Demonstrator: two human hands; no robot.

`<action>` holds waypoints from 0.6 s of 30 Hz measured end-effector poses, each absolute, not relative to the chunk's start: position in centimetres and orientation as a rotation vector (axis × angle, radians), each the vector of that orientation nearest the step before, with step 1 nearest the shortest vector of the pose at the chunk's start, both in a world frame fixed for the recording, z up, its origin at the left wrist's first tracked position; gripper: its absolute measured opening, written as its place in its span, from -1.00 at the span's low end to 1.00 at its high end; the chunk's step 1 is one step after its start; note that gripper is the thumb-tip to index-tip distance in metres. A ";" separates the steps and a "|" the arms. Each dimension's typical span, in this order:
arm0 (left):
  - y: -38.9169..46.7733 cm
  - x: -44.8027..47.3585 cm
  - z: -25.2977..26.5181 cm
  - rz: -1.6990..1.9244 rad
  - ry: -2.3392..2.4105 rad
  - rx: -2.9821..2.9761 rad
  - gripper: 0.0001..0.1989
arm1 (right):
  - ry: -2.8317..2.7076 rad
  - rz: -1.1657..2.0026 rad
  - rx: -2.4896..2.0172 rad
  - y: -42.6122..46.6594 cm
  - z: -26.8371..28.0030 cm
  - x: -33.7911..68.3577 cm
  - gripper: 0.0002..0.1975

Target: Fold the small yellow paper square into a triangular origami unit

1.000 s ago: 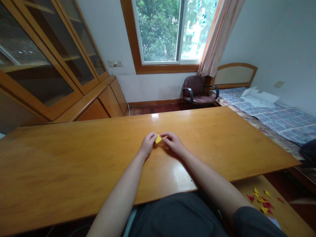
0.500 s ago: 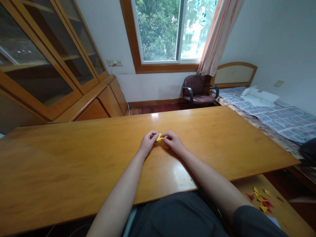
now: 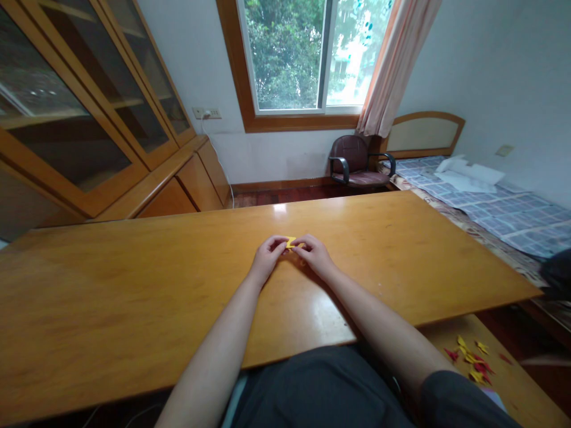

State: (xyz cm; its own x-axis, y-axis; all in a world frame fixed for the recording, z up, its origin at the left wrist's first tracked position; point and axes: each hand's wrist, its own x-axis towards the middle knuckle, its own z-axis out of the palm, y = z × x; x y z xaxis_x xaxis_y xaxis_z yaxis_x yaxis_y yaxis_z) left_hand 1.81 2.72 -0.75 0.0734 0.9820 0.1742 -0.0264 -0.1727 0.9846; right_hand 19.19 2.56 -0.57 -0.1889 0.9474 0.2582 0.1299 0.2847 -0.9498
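Hands are positioned over the middle of the counter (image 3: pixel 147 297), close together and toward its far edge. Left hand (image 3: pixel 267 254): thumb and forefinger close narrowly on the left side of the yellow paper (image 3: pixel 291 242). Right hand (image 3: pixel 314 252): thumb and forefinger close narrowly at the right side of the same paper. The paper is small and folded; it sits between the two sets of fingertips, over the middle of the counter. Its fold detail is too small to read. Contact between the hands and the counter surface cannot be determined.

Surroundings, referenced to the counter:

- Below its near right edge: a board (image 3: pixel 517 401) carrying a loose group of small yellow and red folded pieces (image 3: pixel 471 359). Several pieces touch or overlap; others lie apart.
- Beyond its far edge, right of center: a maroon chair (image 3: pixel 352 156) with black armrests.
- Along its right side: a bed (image 3: pixel 504 208) with a checked cover.
- Beyond its far edge, on the wall: a window (image 3: pixel 288 56), with a pink curtain (image 3: pixel 397 71) at the window's right side.
- Beyond its far left edge: a cabinet (image 3: pixel 129 205) with glazed upper doors.
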 end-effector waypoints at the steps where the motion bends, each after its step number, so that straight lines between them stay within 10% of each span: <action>1: 2.7 1.8 -0.7 1.289 1.053 1.362 -0.73 | -1.568 1.040 -1.016 2.5 -0.5 19.2 -0.82; 18: 2.6 1.7 -1.0 1.261 1.044 1.434 -0.69 | -1.419 1.216 -0.996 3.0 -1.1 19.2 -0.67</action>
